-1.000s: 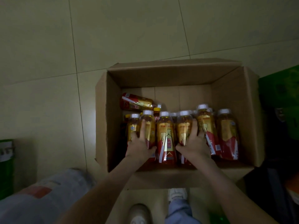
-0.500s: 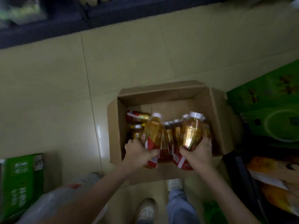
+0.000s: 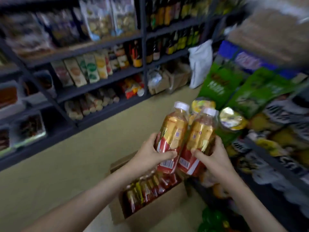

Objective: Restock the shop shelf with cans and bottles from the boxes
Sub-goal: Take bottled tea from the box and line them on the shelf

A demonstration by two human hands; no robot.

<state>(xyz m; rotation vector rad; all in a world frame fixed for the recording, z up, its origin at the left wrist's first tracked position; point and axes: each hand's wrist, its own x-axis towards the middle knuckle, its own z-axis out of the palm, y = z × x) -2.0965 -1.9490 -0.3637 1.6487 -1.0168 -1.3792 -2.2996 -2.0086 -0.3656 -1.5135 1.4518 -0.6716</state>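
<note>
Two bare hands hold two bottles up in a shop aisle. The left hand [image 3: 151, 154] grips the left bottle [image 3: 173, 131] round its lower half, with the thumb lying across the red label. The right hand [image 3: 215, 158] grips the right bottle [image 3: 200, 138] in the same way. Both bottles have white caps, gold and red labels and amber drink. They tilt slightly and touch side by side, above the box [image 3: 150, 210].

The open cardboard box sits on the tan floor [image 3: 75, 164] below the hands, with packed bottles [image 3: 147, 190] of the same kind inside.

On the right, a blurred right shelf [image 3: 267, 156] carries green packs [image 3: 217, 86] and foil-lidded tubs [image 3: 231, 118] just beyond the held bottles. Across the aisle, a dark far shelf [image 3: 100, 84] holds snack bags [image 3: 90, 67]. A white bag [image 3: 199, 62] shows near its end.
</note>
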